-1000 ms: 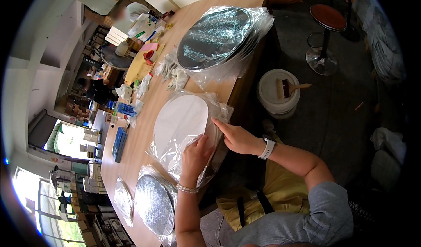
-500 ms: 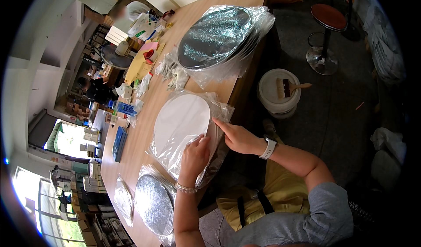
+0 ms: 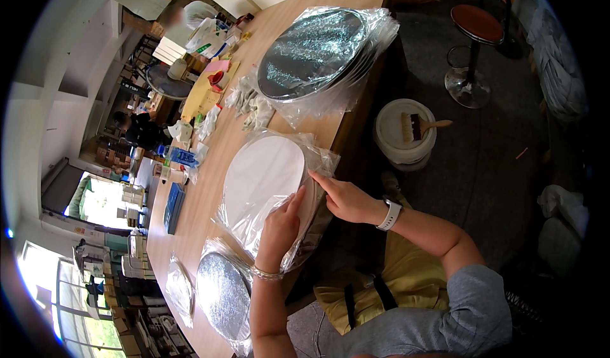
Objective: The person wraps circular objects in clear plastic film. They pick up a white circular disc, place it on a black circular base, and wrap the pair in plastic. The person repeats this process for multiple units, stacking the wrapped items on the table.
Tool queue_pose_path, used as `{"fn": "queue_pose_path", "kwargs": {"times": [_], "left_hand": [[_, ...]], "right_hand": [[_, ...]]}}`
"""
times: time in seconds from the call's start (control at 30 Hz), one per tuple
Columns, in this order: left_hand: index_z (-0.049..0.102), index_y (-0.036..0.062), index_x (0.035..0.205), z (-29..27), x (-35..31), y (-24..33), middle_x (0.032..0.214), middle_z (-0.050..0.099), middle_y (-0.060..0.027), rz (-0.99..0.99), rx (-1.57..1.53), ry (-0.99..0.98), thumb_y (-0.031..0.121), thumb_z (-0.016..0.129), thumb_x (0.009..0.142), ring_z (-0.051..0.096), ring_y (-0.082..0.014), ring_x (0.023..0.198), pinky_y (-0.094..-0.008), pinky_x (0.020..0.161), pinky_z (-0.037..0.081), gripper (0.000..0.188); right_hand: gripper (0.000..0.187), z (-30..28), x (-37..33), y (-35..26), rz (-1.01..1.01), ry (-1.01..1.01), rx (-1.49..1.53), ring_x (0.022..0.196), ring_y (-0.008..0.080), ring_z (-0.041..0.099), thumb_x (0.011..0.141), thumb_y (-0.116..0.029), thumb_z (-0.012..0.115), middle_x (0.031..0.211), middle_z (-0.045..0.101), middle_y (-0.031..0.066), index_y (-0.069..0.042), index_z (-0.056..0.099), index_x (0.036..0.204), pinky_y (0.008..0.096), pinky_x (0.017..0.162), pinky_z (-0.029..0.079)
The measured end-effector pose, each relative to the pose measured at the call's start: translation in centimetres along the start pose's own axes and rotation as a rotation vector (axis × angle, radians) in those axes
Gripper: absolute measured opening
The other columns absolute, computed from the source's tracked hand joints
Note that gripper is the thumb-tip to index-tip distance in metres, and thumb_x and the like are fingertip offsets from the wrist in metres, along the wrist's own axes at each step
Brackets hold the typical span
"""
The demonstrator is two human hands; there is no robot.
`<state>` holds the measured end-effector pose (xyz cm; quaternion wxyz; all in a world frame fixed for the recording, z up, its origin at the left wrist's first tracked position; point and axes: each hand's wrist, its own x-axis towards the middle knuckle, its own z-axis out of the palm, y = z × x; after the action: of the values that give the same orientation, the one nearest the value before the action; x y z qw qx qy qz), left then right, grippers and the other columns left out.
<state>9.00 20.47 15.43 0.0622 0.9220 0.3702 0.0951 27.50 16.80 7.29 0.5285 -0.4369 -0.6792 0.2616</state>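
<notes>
A white round board (image 3: pixel 264 174) lies in a clear plastic bag (image 3: pixel 325 161) on the table before me, on top of a stack of similar wrapped boards. My left hand (image 3: pixel 280 231) rests on the film over the board's near part, index finger stretched toward the board's right edge. My right hand (image 3: pixel 348 202), with a white watch on its wrist, is at the right side of the stack. Its index fingertip touches the bag's edge while the other fingers curl in, partly hidden.
Dark shiny wrapped discs (image 3: pixel 311 53) are stacked farther along the table (image 3: pixel 210 186). Nearer lie silver discs (image 3: pixel 223 288) and a small wrapped pack (image 3: pixel 180 290). A blue box (image 3: pixel 173 209) and gloves (image 3: pixel 257 110) lie leftward. A lidded bucket (image 3: pixel 397 151) holding a brush (image 3: pixel 413 128) and a stool (image 3: pixel 476 24) stand right.
My left hand has shifted slightly up and left, and its index finger has straightened from a bent position. My right hand stays nearly in place.
</notes>
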Motion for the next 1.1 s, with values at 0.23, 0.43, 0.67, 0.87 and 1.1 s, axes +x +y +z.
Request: {"fn": "queue_pose_path", "kwargs": {"times": [0.23,0.43,0.67,0.87,1.1], "left_hand": [[0.056,0.0075,0.106,-0.4,0.0,0.2,0.113,0.061,-0.0181,0.054,0.058,-0.008,0.017,0.069,0.076,0.061,-0.0365,0.093,-0.0419,0.079,0.050,0.034],[0.058,0.0080,0.100,0.1,-0.1,-0.9,0.112,0.062,-0.0162,0.026,-0.022,0.017,0.020,0.076,0.070,0.061,-0.0347,0.095,-0.0404,0.079,0.050,0.037],[0.059,0.0099,0.106,-0.5,-0.1,-0.7,0.110,0.063,-0.0164,0.012,-0.057,-0.013,0.012,0.068,0.075,0.062,-0.0337,0.093,-0.0398,0.076,0.051,0.032],[0.057,0.0100,0.116,-0.7,-0.1,-0.5,0.109,0.062,-0.0189,-0.062,-0.089,-0.055,0.002,0.055,0.079,0.062,-0.0360,0.091,-0.0410,0.077,0.051,0.038],[0.058,0.0075,0.115,-0.6,-0.1,-0.9,0.106,0.063,-0.0167,0.004,-0.129,-0.015,0.002,0.058,0.079,0.064,-0.0332,0.088,-0.0363,0.071,0.052,0.037]], "right_hand": [[0.068,0.0,0.0,0.0,-0.015,0.017,0.001,0.083,0.0407,0.059,0.078,0.005,0.047,0.102,0.056,0.0274,-0.001,0.022,0.140,0.0451,0.071,0.048],[0.068,-0.1,0.0,-0.1,0.000,-0.018,-0.004,0.084,0.0409,0.058,0.077,0.005,0.048,0.102,0.055,0.0275,-0.001,0.023,0.140,0.0454,0.071,0.048],[0.069,0.0,0.0,-0.1,-0.010,-0.014,-0.002,0.083,0.0412,0.058,0.076,0.006,0.048,0.100,0.055,0.0268,-0.001,0.023,0.140,0.0455,0.071,0.048],[0.070,0.1,0.0,0.0,-0.037,0.015,0.008,0.082,0.0408,0.058,0.076,0.005,0.049,0.096,0.056,0.0258,-0.002,0.022,0.140,0.0461,0.071,0.048],[0.065,1.5,-0.1,0.7,-0.033,0.068,0.116,0.071,0.0393,0.061,0.079,0.003,0.050,0.089,0.063,0.0222,0.000,0.023,0.138,0.0441,0.066,0.050]]}}
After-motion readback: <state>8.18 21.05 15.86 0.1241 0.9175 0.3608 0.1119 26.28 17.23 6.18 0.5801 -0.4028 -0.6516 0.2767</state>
